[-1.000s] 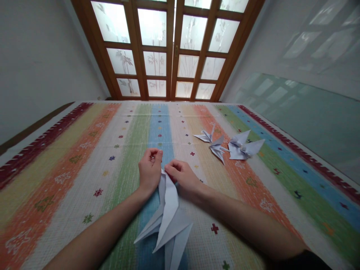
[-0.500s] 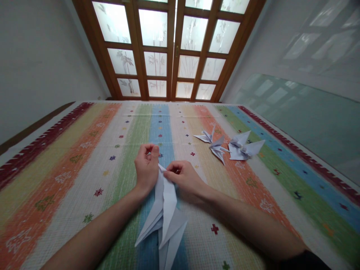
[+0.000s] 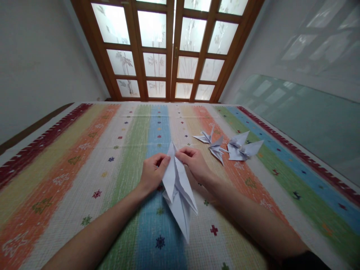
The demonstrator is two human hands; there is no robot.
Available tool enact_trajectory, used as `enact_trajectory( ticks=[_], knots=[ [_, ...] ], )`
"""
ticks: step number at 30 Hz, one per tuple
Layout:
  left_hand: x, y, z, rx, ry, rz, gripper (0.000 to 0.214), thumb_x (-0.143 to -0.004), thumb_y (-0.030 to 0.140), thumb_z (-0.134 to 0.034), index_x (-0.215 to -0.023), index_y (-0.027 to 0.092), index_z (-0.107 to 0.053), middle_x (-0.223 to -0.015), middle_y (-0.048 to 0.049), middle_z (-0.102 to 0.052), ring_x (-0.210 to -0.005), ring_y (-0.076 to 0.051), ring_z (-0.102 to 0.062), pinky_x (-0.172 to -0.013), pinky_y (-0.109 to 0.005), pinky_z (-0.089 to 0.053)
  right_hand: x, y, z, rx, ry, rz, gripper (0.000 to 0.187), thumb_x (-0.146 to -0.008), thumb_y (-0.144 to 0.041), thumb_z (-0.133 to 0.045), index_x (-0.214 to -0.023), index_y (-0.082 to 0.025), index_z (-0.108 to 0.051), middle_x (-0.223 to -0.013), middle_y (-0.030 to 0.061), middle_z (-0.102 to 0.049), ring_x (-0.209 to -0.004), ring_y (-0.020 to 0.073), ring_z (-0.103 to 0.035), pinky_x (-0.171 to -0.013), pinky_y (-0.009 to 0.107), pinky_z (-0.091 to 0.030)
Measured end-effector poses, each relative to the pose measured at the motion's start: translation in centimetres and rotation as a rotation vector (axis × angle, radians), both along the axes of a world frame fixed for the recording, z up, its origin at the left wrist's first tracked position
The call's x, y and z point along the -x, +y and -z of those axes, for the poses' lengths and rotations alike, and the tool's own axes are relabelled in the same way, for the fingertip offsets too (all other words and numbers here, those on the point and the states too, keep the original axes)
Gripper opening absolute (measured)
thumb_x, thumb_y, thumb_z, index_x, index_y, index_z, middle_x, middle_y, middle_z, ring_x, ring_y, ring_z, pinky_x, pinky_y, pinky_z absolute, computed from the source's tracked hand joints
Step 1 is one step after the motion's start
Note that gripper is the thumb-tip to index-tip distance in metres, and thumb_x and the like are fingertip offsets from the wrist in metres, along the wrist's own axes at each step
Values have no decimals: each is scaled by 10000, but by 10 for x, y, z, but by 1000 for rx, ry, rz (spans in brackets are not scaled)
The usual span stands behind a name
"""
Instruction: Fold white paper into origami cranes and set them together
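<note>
A partly folded white paper figure (image 3: 178, 189) is held up above the striped mat (image 3: 84, 180), its narrow tip pointing toward me. My left hand (image 3: 152, 174) pinches its upper left edge, fingers closed on the paper. My right hand (image 3: 194, 163) grips the upper right edge near the top point, fingers also closed on it. Both forearms reach in from the bottom of the view.
Three finished white paper cranes (image 3: 230, 147) lie on the mat to the right, beyond my right hand. A wooden glazed door (image 3: 168, 48) stands at the far end. Grey walls run along both sides, with a glass panel (image 3: 309, 116) on the right.
Both hands lifted the paper off the mat and moved it away from me. The long flaps that lay spread near me now hang together as one narrow point.
</note>
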State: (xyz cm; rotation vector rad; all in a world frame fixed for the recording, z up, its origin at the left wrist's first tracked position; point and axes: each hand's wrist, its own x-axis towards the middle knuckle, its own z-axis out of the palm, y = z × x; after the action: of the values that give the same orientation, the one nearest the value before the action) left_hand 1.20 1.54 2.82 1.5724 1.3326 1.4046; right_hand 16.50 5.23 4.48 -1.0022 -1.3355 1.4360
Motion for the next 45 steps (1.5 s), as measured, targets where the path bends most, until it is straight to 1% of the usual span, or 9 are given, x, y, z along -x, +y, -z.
enact_trajectory(
  ticks=[4, 8, 12, 18, 24, 28, 31, 35, 45],
  knots=[
    [0, 0, -1, -24, 75, -68, 283, -850, 337, -517, -704, 164, -687, -600, -5, -628, -540, -138, -527, -509, -237, -377, 2, 0, 3, 15, 69, -24, 361, -708, -478, -666, -543, -186, -532, -522, -46, -460, -504, 88, -398, -516, 241, -342],
    [0, -3, -3, -41, 188, -56, 311, -876, 339, -486, -723, 159, -687, -596, 1, -608, -534, -132, -506, -518, -238, -366, 1, -2, 0, -55, 13, -33, 305, -708, -424, -656, -550, -181, -560, -519, -50, -456, -504, 84, -389, -524, 240, -351],
    [0, -5, -3, -75, 228, -45, 329, -893, 352, -473, -711, 162, -669, -605, -4, -608, -539, -135, -513, -520, -243, -364, 0, -4, -5, -122, -54, -37, 257, -718, -371, -640, -555, -183, -573, -546, -39, -491, -529, 89, -422, -535, 235, -366],
    [-1, -4, -1, -118, 228, -39, 309, -897, 331, -475, -695, 168, -642, -587, 3, -585, -531, -134, -510, -528, -245, -370, 1, -4, -5, -153, -103, 19, 247, -713, -334, -627, -528, -180, -572, -526, -36, -503, -514, 89, -433, -516, 230, -373],
    [-3, -4, 1, -134, 213, -39, 297, -893, 321, -487, -684, 166, -630, -599, 2, -593, -547, -132, -517, -531, -244, -372, 2, -4, 0, -165, -130, 73, 193, -697, -336, -651, -597, -171, -656, -556, -13, -583, -529, 104, -484, -514, 236, -392],
    [-3, -4, 3, -124, 146, -4, 271, -886, 344, -515, -749, 161, -660, -638, -3, -627, -563, -132, -541, -536, -240, -397, 4, -6, 5, -167, -125, 106, 184, -692, -334, -666, -615, -168, -679, -579, 2, -611, -538, 111, -507, -504, 237, -394],
    [-3, -3, 4, -106, 133, 1, 255, -863, 365, -566, -753, 159, -669, -631, -1, -633, -550, -126, -537, -534, -239, -402, 6, -8, 8, -154, -93, 115, 185, -688, -332, -676, -599, -169, -670, -552, -8, -591, -520, 105, -497, -498, 232, -391],
    [-2, -2, 4, -82, 104, -17, 281, -868, 365, -555, -703, 163, -658, -610, 3, -622, -547, -123, -529, -526, -235, -390, 8, -9, 12, -139, -84, 95, 202, -705, -343, -666, -597, -173, -650, -547, -13, -578, -518, 104, -485, -495, 228, -384],
    [-6, -7, 4, -17, 24, -56, 283, -856, 351, -533, -655, 172, -619, -554, 29, -517, -512, -111, -442, -484, -228, -322, 11, -14, 11, -223, -163, 136, 276, -772, -398, -565, -620, -172, -609, -545, -23, -516, -519, 102, -442, -465, 222, -338]
  ],
)
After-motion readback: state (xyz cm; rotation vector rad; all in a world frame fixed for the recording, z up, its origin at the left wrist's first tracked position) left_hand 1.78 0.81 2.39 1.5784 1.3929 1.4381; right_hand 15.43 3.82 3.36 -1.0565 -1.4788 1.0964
